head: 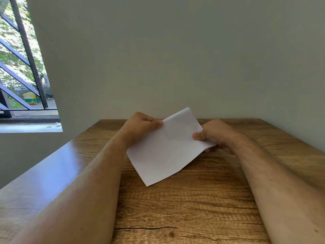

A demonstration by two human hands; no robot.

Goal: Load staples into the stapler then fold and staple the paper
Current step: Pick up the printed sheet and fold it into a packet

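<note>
The table [184, 208] is nearest, then the paper [167, 148], folded and held tilted above it, long axis running near-left to far-right. The right hand [216, 136] pinches its right edge, the left hand [140, 125] its far-left edge. No stapler shows

No text, label, brand or number can be read anywhere; the paper [167, 148] shows blank
</note>
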